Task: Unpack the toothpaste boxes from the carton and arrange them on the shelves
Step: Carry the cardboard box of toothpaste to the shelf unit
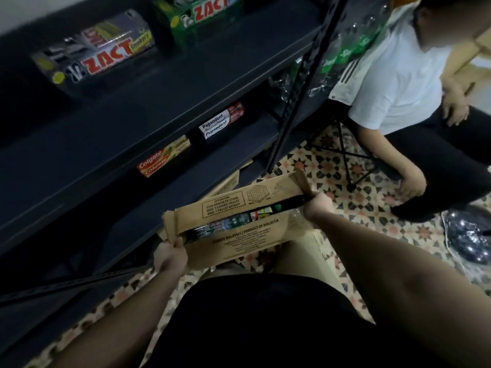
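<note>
A brown cardboard carton [247, 237] is held in front of my lap, its top flaps parted a little. Through the gap I see several toothpaste boxes [233, 221] inside. My left hand [170, 254] grips the carton's left end at the flap. My right hand [317, 207] grips the right end. On the dark shelving [159, 107] stand grey Zact boxes [101, 54] and green Zact boxes [204, 14] on the upper shelf. Colgate boxes [162, 158] and Pepsodent boxes [220, 122] lie on the shelf below.
A person in a white shirt [393, 75] sits on a folding stool [350, 160] at the right, close to the shelf post [300, 83]. Bottles [342, 54] stand behind the post. Another carton [225, 184] lies under the shelving. A black bag [467, 237] lies on the patterned floor.
</note>
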